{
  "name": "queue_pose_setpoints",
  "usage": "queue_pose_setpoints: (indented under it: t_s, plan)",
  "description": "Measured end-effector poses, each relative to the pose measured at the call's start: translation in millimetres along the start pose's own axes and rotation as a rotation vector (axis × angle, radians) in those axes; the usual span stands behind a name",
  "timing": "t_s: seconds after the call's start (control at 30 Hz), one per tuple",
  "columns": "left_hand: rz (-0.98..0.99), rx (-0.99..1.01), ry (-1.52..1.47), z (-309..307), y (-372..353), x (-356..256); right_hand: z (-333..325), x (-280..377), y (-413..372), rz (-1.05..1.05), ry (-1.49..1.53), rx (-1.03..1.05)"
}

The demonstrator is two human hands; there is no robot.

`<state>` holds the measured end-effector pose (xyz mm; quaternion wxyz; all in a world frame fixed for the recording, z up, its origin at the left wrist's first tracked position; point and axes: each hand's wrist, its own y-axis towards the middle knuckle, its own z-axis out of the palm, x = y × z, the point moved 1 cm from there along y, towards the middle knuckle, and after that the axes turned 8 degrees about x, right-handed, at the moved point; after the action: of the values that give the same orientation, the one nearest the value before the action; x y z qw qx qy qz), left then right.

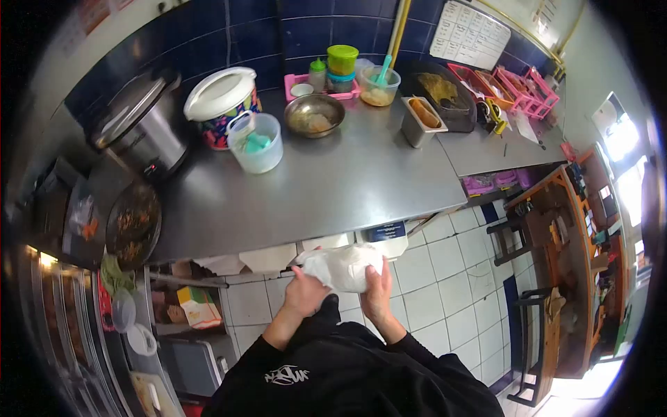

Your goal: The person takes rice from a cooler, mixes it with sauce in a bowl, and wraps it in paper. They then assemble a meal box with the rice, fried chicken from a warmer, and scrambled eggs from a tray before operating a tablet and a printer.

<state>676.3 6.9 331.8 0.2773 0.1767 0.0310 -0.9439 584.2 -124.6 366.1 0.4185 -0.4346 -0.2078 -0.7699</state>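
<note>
Between my two hands is a white wrapped bundle (342, 268), its covering looking like thin plastic or paper; what lies inside is hidden. My left hand (304, 292) grips its left end, thumb up against the wrapping. On the right end, my right hand (376, 290) is closed round the side with the thumb on top. The bundle is held in front of my body, just short of the steel counter's (326, 187) front edge. White boxes (271, 258) show below that edge, partly behind the bundle.
On the counter stand a clear bucket (257, 156), a metal bowl (315, 116), a steel container (422, 125) and a slow cooker (142, 125). A pan with food bits (134, 222) sits at left. Wooden shelving (556, 264) and a bench (545, 340) stand right, beyond the tiled floor (451, 278).
</note>
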Motion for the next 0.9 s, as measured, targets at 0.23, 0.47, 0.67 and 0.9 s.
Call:
queue_pose_setpoints:
  t_s: [0.23, 0.47, 0.67, 0.9]
  plan:
    - [-0.179, -0.301, 0.159, -31.8, 147.8, 39.7, -30.8, 38.4, 104.0, -0.088, -0.494, 0.000]
    - [0.095, -0.460, 0.828, -4.7, 251.6, -10.6, -65.9, 41.0, 253.2, -0.026, -0.517, 0.177]
    - [0.154, -0.539, 0.613, -13.1, 316.7, -27.3, -62.6, 40.7, 363.2, -0.096, -0.831, 0.584]
    - [0.341, -1.044, 0.398, -100.0, 273.7, -51.3, -81.6, 16.3, 638.9, -0.333, -0.774, -0.466]
